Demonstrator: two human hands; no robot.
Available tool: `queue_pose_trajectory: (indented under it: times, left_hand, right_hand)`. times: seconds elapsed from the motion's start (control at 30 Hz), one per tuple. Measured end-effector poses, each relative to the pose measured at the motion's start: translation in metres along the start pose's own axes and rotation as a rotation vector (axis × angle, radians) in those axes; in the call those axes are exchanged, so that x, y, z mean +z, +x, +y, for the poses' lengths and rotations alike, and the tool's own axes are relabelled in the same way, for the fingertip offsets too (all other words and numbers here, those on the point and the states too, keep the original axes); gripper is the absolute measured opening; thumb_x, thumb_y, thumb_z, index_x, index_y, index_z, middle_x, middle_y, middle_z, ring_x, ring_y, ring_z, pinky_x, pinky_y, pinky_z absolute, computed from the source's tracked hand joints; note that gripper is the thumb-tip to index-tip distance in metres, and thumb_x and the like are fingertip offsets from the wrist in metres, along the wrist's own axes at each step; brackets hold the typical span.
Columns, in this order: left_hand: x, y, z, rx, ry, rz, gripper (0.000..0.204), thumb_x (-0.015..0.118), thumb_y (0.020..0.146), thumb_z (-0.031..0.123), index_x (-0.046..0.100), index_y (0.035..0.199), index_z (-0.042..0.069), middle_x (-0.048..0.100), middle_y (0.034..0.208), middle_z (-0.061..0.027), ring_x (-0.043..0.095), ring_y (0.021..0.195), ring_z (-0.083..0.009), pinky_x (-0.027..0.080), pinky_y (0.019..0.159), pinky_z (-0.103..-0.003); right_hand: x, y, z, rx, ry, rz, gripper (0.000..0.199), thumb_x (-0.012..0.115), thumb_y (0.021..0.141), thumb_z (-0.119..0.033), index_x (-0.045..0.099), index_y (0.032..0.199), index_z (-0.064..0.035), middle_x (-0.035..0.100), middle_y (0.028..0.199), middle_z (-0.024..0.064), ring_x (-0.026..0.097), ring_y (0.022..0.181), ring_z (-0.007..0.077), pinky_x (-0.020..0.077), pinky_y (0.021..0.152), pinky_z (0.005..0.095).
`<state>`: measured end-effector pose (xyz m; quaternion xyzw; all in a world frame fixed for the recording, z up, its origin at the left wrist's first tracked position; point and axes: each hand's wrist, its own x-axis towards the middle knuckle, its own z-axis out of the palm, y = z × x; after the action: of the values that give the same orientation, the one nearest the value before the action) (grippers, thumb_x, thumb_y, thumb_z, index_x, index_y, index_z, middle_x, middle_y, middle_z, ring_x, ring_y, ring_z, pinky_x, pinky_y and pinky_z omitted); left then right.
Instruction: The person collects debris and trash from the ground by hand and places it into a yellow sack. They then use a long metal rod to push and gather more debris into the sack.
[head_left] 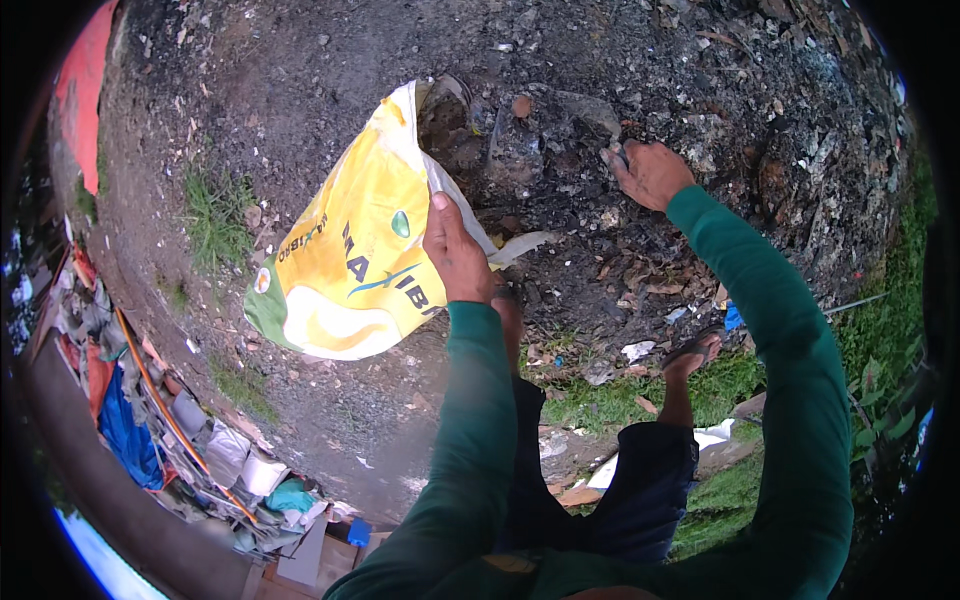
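A yellow and white printed sack (345, 240) hangs from my left hand (460, 250). The thumb lies over the outside of its edge and the other fingers are hidden behind it. The sack's mouth faces right, toward a heap of dark, charred debris (560, 215). Just above that heap is my right hand (650, 175), with its fingers drawn together near some greyish, see-through plastic (590, 110). Something small and grey shows at the fingertips, too unclear to name. A round brown piece (522, 106) lies between the sack and my right hand.
Burnt scraps and dry leaves (665, 288) cover the ground ahead and to the right. Grass (720, 380) grows near my sandalled foot (693, 352). Mixed rubbish with a blue tarp (128, 425) and an orange pole (165, 410) lies lower left; a red sheet (85, 90) stands upper left.
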<state>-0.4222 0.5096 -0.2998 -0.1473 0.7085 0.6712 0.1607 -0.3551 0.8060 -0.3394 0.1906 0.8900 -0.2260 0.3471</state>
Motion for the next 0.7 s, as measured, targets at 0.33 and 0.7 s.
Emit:
queue_pose_trajectory:
  times: [0.33,0.7]
  left_hand:
    - [0.0,-0.019,0.006,0.137,0.184,-0.13,0.059,0.05,0.113,0.039,0.049,0.151,-0.006,0.065,0.127,-0.0084,0.053,0.117,-0.0126,0.042,0.104,-0.03]
    - [0.016,-0.029,-0.002,0.191,0.411,-0.083,0.065,0.058,0.109,0.039,0.047,0.15,-0.01,0.061,0.142,-0.0216,0.057,0.127,-0.0232,0.043,0.11,-0.036]
  right_hand:
    - [0.047,-0.012,-0.151,-0.308,0.081,-0.052,0.041,0.058,0.098,-0.038,0.075,0.104,-0.0011,0.076,0.1,0.0234,0.074,0.096,0.0404,0.0558,0.092,0.0515]
    - [0.075,-0.149,-0.029,0.118,0.589,0.49,0.032,0.074,0.093,-0.03,0.064,0.097,0.0004,0.066,0.08,0.0229,0.064,0.074,0.0475,0.0505,0.071,0.055]
